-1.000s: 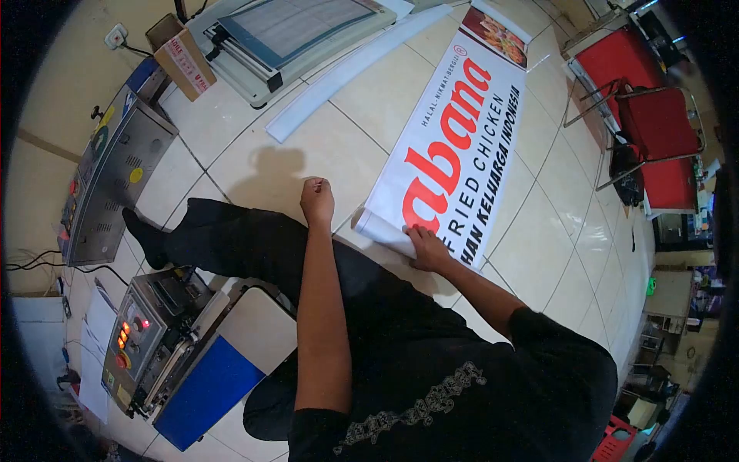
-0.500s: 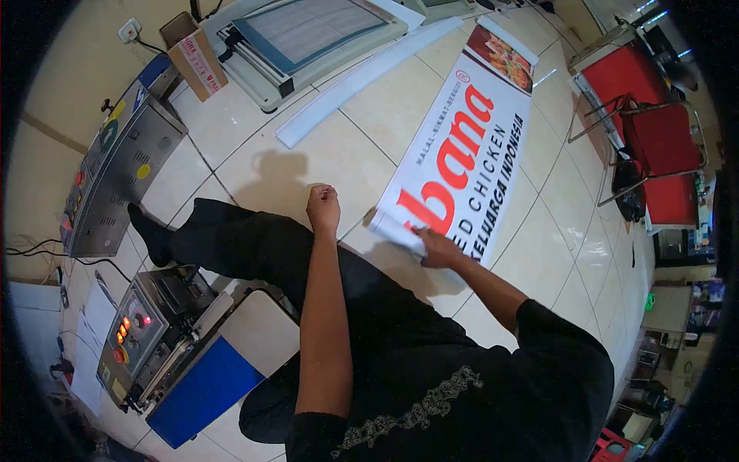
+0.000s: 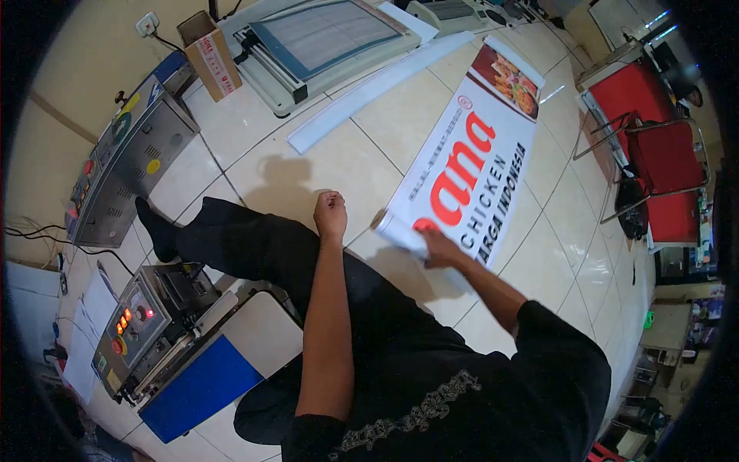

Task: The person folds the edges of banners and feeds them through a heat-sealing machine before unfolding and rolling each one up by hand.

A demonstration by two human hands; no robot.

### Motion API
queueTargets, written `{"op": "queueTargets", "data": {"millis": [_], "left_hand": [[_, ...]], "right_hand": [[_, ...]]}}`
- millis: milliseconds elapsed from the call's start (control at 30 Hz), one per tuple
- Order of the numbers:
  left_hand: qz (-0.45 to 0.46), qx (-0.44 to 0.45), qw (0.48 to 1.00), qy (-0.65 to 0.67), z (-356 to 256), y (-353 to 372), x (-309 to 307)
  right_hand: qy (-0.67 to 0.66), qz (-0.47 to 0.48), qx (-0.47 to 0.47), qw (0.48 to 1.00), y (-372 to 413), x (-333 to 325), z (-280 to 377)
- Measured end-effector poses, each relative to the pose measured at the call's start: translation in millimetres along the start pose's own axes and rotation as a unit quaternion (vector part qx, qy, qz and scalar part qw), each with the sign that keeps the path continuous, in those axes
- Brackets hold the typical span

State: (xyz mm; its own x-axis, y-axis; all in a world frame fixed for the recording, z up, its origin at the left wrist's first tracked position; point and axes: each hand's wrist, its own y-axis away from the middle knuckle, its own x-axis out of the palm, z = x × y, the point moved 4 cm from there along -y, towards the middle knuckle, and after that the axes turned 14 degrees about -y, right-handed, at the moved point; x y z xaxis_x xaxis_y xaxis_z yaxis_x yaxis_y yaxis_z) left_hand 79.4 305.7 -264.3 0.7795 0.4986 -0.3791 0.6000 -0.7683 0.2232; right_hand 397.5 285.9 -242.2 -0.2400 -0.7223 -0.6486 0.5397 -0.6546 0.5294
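A long white banner (image 3: 481, 146) with red and black lettering and a food picture at its far end lies on the tiled floor. Its near end is rolled up. My right hand (image 3: 440, 249) grips this roll, fingers curled over its right part. My left hand (image 3: 330, 214) is closed, held above my black-clad leg, left of the roll and apart from it. Whether anything is inside its curled fingers is too small to make out.
A machine with lit red digits (image 3: 127, 323) and a blue panel stands at lower left. Another metal machine (image 3: 142, 158) is by the wall. A cardboard box (image 3: 213, 65), a paper cutter (image 3: 308, 46) and a white strip (image 3: 377, 91) lie ahead. Red chairs (image 3: 666, 158) stand right.
More of the banner's near end is rolled up, with fewer letters showing. My right hand stays on the roll. The whole view has shifted slightly.
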Motion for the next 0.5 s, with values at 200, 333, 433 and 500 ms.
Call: {"op": "queueTargets", "data": {"millis": [200,333,433,500], "left_hand": [[-0.005,0.018,1.000,-0.017,0.7,7.9,-4.4],[-0.007,0.001,0.999,0.033,-8.2,5.6,-10.0],[-0.005,0.005,1.000,0.023,-9.3,4.3,-5.0],[0.008,0.016,1.000,-0.002,-7.9,7.8,-5.9]], "right_hand": [[-0.189,0.129,0.012,0.973,-27.0,-0.4,-52.9],[-0.183,0.033,0.054,0.981,-3.4,-49.1,-4.5],[0.066,0.073,-0.015,0.995,15.3,-9.6,33.5],[-0.073,0.089,-0.041,0.993,0.5,-12.8,-4.7]]}}
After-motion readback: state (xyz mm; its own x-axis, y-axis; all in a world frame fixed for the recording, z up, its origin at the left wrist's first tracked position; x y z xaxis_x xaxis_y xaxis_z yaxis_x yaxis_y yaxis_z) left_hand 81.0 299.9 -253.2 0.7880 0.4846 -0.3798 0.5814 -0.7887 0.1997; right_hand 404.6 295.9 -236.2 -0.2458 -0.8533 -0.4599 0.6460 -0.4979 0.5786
